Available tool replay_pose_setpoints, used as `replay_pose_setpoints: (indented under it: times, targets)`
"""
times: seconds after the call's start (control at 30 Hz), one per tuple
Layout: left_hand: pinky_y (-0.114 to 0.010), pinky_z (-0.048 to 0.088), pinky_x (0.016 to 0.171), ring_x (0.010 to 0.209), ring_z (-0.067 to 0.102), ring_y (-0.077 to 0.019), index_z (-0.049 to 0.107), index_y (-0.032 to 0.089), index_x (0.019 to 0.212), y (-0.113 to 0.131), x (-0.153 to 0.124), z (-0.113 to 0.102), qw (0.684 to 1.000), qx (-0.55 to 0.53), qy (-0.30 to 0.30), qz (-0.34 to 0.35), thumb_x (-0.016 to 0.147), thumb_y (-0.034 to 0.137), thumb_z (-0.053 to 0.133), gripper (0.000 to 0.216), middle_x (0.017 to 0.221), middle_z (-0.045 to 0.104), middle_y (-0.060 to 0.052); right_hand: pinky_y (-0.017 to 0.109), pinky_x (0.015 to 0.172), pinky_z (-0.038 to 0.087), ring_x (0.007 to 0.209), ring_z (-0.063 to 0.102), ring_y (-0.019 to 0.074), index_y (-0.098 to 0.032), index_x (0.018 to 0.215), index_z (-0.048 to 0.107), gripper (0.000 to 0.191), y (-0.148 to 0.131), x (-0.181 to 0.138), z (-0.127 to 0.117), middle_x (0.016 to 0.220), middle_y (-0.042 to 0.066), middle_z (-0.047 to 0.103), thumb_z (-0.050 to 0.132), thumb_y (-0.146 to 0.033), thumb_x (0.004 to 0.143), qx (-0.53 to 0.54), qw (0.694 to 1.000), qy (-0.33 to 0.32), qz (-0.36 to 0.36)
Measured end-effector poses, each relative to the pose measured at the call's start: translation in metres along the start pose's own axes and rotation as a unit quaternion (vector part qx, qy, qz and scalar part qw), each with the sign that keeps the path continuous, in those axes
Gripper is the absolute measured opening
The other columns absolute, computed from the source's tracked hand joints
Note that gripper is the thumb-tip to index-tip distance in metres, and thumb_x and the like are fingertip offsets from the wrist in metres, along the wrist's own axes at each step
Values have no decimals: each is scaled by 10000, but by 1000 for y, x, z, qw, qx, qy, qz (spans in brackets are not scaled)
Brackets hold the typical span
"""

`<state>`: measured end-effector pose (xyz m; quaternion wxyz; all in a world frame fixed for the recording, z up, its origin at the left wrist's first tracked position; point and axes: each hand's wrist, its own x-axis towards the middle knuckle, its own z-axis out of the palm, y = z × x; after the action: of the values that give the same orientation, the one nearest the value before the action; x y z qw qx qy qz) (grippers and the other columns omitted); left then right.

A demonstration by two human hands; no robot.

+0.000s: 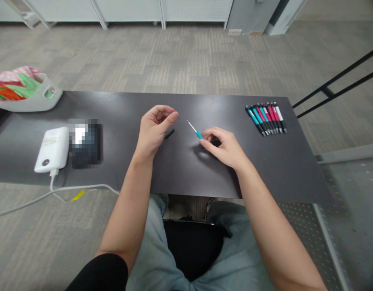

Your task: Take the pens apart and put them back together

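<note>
My right hand (222, 146) grips a teal pen barrel (199, 135), from which a thin white refill (191, 126) sticks out toward the upper left. Thumb and fingertips of my left hand (158, 128) are pinched together just left of the refill's tip. A tiny dark bit shows at those fingertips, too small to name. Partly hidden behind the left hand, a black pen part (169, 133) lies on the dark table (186, 173). The barrel and the left fingertips are apart.
Several pens (267, 118) in teal, red and white lie in a row at the right. On the left are a white power bank (52, 149) with a cable (92, 186), a blurred dark object (86, 149) and a white basket (50, 103) of colourful cloth-like items.
</note>
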<state>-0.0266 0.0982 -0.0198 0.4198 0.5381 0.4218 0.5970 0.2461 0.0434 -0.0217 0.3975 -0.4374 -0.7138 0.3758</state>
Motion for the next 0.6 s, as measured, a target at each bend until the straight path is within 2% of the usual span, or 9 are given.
replay_pose_setpoints:
  times: [0.17,0.37,0.6]
  targets:
    - [-326,686,913,971,820,-201,810,285,1006,-2,0,0,999,-30,-11,1,760,768,1178,654,1007,856,-26,562,952,679,900,759,332,-372,1036,870,180,-8,2,2,981,57,832,919,-545,1057,-3,1000,-8,-9]
    - [-321,651,863,970,818,-206,778,257,1011,0,-3,1,999,-14,-28,-28,791,719,1172,646,1002,827,-44,535,957,682,906,748,320,-347,1031,885,198,-8,3,2,993,60,811,947,-536,1025,-2,1000,-14,-6]
    - [-335,651,836,896,801,-210,821,262,974,13,-7,5,995,-24,-84,-53,705,696,1223,649,947,849,-37,544,987,668,928,744,326,-323,1051,883,199,-4,3,2,996,76,803,934,-515,1047,-6,1000,-5,-19]
